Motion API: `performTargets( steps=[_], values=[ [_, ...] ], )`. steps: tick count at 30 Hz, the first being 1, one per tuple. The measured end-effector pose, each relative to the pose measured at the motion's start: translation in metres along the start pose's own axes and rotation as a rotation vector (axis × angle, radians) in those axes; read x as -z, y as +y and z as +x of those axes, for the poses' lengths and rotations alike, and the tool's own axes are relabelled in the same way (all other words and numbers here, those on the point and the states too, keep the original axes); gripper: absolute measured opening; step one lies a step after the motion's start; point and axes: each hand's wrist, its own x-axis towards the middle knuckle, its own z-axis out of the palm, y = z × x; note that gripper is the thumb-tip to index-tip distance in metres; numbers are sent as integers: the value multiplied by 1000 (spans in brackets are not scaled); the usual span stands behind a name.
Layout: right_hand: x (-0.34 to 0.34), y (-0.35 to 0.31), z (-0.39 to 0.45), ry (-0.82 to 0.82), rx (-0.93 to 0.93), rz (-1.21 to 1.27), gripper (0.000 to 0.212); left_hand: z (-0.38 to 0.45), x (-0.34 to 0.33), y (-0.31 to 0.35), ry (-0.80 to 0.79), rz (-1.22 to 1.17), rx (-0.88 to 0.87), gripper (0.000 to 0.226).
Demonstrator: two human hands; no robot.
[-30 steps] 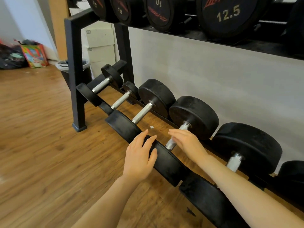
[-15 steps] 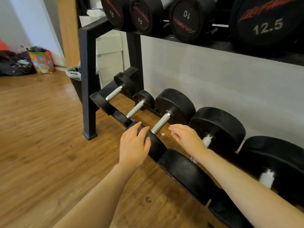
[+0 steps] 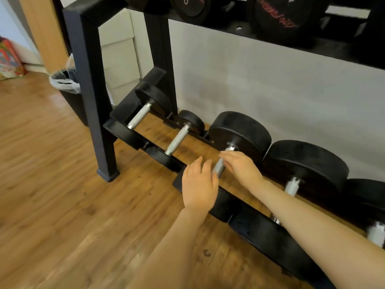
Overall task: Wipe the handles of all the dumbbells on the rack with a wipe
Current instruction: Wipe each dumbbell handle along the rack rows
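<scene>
A black rack (image 3: 91, 80) holds black dumbbells with silver handles on its low tier. My right hand (image 3: 242, 168) lies over the handle (image 3: 218, 166) of the third dumbbell (image 3: 243, 130) from the left, fingers stretched across it. No wipe shows; the palm's underside is hidden. My left hand (image 3: 199, 184) rests flat on that dumbbell's front head, fingers apart. To the left, the first handle (image 3: 139, 115) and second handle (image 3: 177, 139) are bare. Rightward, the fourth handle (image 3: 291, 185) shows just beyond my right forearm.
The upper tier carries larger dumbbells (image 3: 281, 15) overhead. A grey wall (image 3: 270, 80) stands close behind the rack. A black bin with a plastic liner (image 3: 68, 86) and stacked white boxes (image 3: 118, 49) stand past the rack's left end. Wooden floor (image 3: 52, 184) spreads out to the left.
Both hands shifted left along the low tier, from the fourth dumbbell to the third. My right hand now lies on the third handle, and the view has swung left and closer.
</scene>
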Motion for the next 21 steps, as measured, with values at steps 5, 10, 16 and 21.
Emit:
performTargets(
  steps=[5, 10, 16, 21],
  values=[
    [-22, 19, 16, 81, 76, 42, 31, -4, -3, 1, 77, 19, -7, 50],
    [-37, 32, 17, 211, 130, 91, 29, -5, -9, -2, 89, 53, 16, 47],
    [-37, 40, 3, 244, 160, 202, 46, -6, -7, 3, 109, 135, 18, 34],
    [-35, 54, 6, 278, 182, 237, 37, -9, -4, 8, 153, 172, 6, 21]
  ],
)
